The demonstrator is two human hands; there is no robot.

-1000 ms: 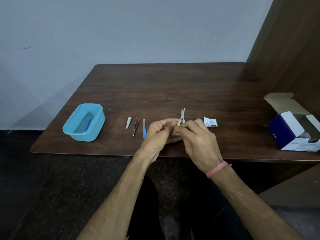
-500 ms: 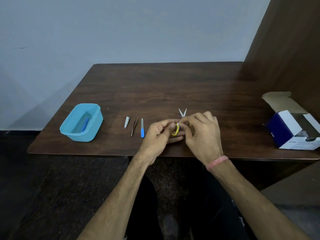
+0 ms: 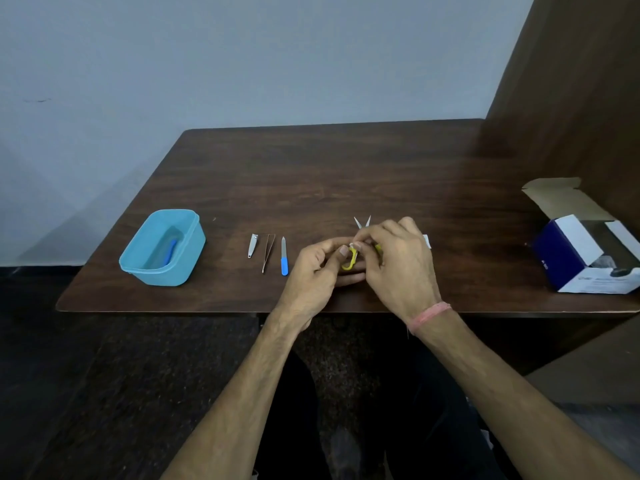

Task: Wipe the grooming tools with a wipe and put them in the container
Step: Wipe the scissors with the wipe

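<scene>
Both hands meet over the near edge of the dark wooden counter (image 3: 311, 174). The left hand (image 3: 317, 271) grips a yellow loop of the small yellow-handled scissors (image 3: 351, 258), I think to keep them steady. The right hand (image 3: 394, 261) closes around the scissors from above, with the blade tips spread open beyond it; a wipe is probably under its fingers, but I cannot see it. To the left of the hands wait a silver nail clipper (image 3: 253, 245), thin metal tweezers (image 3: 268, 252) and a blue-handled nail file (image 3: 284, 256). Further left stands the light blue plastic container (image 3: 162, 247).

Both hands, left (image 3: 318, 268) and right (image 3: 394, 261), held yellow-handled scissors (image 3: 351, 258), blades parted. A clipper (image 3: 253, 245), tweezers (image 3: 268, 252) and file (image 3: 284, 256) lay beside a blue container (image 3: 162, 247) on the surface (image 3: 346, 174).
</scene>
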